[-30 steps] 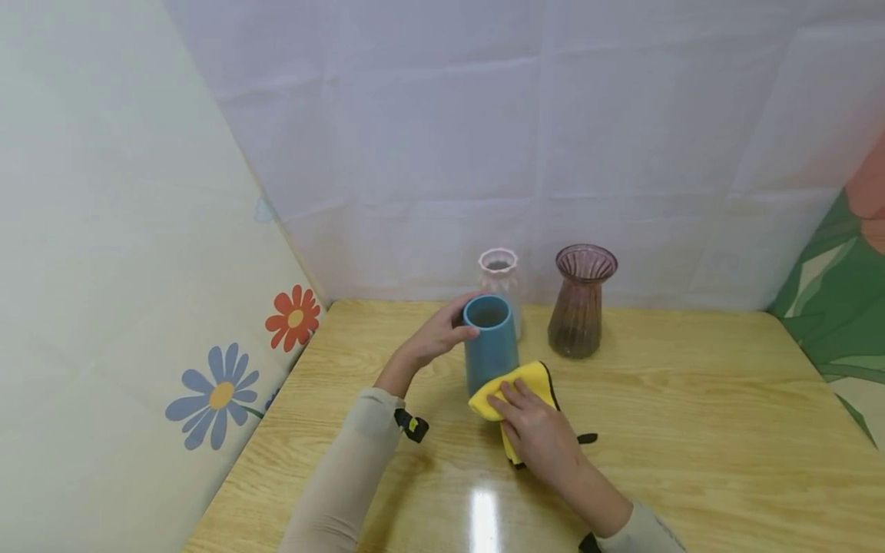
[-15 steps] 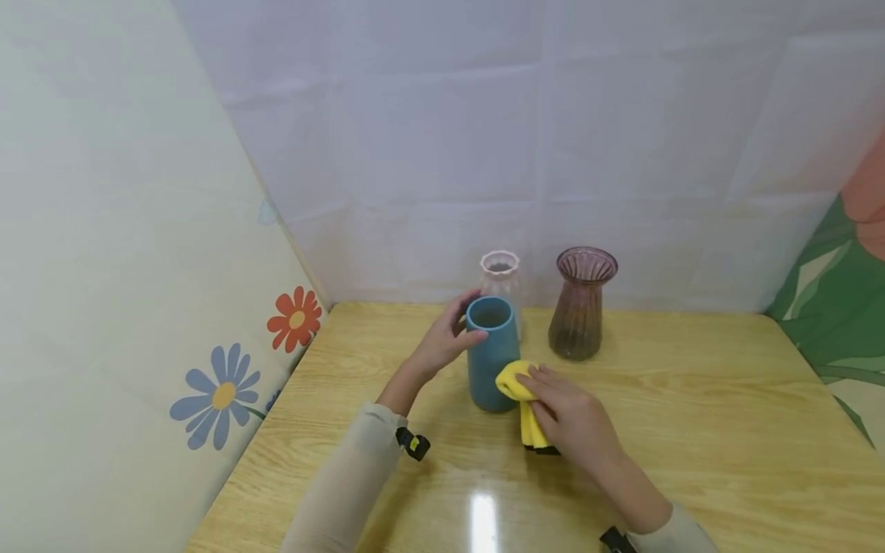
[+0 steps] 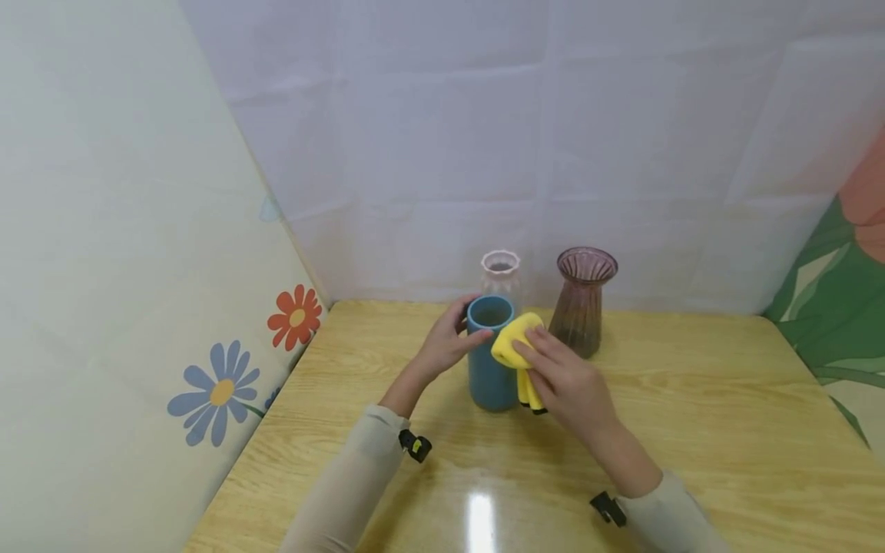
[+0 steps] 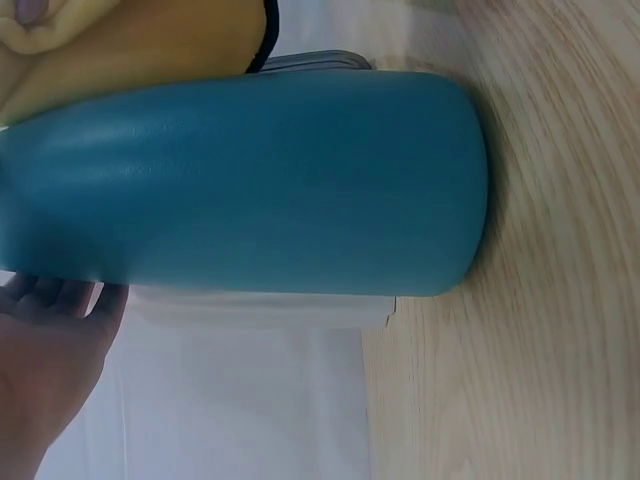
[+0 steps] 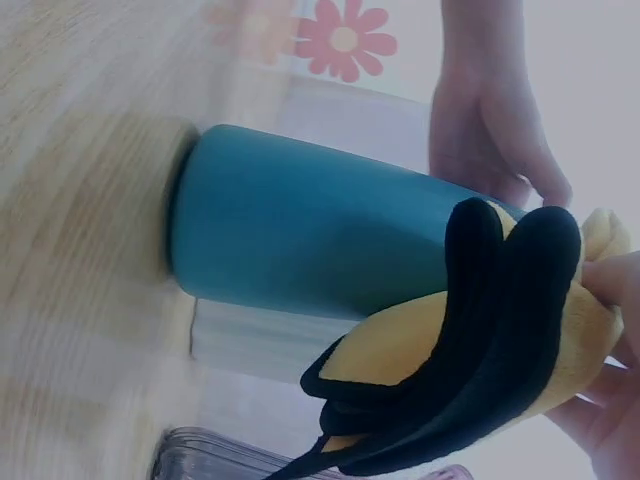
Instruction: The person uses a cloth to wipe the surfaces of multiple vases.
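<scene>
Blue vase (image 3: 489, 376) upright on the desk (image 3: 691, 415). Your left hand (image 3: 445, 343) grips it near the rim. Your right hand (image 3: 570, 382) grasps a bunched yellow cloth (image 3: 514, 343) at the blue vase's upper right side. Pale pink vase (image 3: 504, 286) behind the blue vase; purple vase (image 3: 579, 313) behind and right of the blue vase.

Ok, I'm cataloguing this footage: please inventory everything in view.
table: 1, light wood, lower view
blue vase: 1, blue, on the table
cloth: 1, yellow with black edging, beside the blue vase
pale vase: 1, whitish pink, behind the blue vase
purple vase: 1, purple, behind right
back sheet: 1, white, behind the table
left backdrop: 1, pale, flowered, left
right backdrop: 1, green and coral, right
sleeves: 2, beige, lower view
wrist straps: 2, black, at the sleeves
left hand: 1, gripping the blue vase
right hand: 1, gripping the cloth
</scene>
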{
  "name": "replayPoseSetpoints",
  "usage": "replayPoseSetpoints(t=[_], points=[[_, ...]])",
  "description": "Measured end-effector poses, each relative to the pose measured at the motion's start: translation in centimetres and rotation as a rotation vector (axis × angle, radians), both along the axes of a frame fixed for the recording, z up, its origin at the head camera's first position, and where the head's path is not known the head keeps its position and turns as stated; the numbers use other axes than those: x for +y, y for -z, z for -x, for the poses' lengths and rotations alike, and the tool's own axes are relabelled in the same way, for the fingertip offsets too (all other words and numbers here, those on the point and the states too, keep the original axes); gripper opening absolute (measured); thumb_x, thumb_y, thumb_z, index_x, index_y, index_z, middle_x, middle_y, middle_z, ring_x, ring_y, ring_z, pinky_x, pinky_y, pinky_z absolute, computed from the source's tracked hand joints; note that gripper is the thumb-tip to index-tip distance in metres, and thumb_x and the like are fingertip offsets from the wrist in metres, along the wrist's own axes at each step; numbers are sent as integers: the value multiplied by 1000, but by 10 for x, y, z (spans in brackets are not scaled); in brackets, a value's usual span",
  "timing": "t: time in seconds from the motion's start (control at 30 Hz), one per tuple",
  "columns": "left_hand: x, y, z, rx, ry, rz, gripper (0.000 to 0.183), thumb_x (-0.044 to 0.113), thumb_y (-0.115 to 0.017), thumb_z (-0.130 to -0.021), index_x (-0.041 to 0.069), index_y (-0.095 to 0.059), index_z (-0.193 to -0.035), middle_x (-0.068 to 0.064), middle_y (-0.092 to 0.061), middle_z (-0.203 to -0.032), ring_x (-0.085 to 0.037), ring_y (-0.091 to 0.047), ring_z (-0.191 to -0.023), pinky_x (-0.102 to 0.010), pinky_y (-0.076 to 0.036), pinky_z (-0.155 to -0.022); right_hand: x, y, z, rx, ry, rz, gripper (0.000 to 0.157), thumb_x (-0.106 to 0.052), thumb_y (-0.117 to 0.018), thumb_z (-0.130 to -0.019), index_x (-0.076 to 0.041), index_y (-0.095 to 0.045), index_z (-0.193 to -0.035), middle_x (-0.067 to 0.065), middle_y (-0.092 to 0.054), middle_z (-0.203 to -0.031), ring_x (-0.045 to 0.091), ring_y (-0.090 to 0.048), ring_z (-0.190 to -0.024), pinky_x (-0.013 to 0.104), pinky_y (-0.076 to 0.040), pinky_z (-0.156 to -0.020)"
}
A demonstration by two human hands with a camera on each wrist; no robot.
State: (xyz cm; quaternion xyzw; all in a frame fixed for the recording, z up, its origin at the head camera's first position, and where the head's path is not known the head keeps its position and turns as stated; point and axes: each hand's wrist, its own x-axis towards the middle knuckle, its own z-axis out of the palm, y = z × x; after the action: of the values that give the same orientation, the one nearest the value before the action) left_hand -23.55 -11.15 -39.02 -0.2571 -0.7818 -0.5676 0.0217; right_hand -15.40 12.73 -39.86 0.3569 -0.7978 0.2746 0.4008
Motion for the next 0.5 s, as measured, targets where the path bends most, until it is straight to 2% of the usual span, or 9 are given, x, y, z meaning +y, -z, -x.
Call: replayPoseSetpoints(t=[0.13,0.27,0.33,0.4,0.5], points=[[-3,1,2,-14,40,0,69,23,-74,-95,0,-40,-150,-21,-56,-139,-34,-52,-132,-49,-41,-113,-7,5,5,70,-19,-17,44,0,-76,-80,-7,-73,-123,17,-69,-126,37,-67,-114,45,-58,-87],[-6,2,7,-23,91,6,82,47,-74,-91,2,-39,-151,-19,-55,-139,-33,-54,-129,-46,-47,-108,-13,9,5,69,-16,-33,45,0,-75,-79,-8,-73,-123,18,-69,-126,38,-66,-116,46,-58,-86],[-7,2,8,-25,113,8,89,53,-73,-90,1,-38,-152,-20,-55,-139,-32,-55,-127,-45,-49,-105,-16,10,4,61,-10,-41,45,-1,-75,-80,-8,-73,-124,18,-68,-127,38,-65,-117,49,-58,-86],[-7,1,9,-27,128,7,92,56,-72,-89,0,-36,-153,-20,-55,-139,-32,-56,-126,-44,-49,-104,-18,11,2,56,-4,-45,45,-3,-76,-80,-8,-73,-124,18,-68,-126,38,-65,-118,52,-57,-87],[-8,-1,9,-40,150,-2,90,51,-71,-92,-3,-33,-154,-21,-54,-139,-33,-56,-125,-44,-49,-104,-21,11,1,60,-1,-44,45,-2,-78,-78,-8,-73,-123,19,-69,-125,40,-65,-117,54,-57,-86]])
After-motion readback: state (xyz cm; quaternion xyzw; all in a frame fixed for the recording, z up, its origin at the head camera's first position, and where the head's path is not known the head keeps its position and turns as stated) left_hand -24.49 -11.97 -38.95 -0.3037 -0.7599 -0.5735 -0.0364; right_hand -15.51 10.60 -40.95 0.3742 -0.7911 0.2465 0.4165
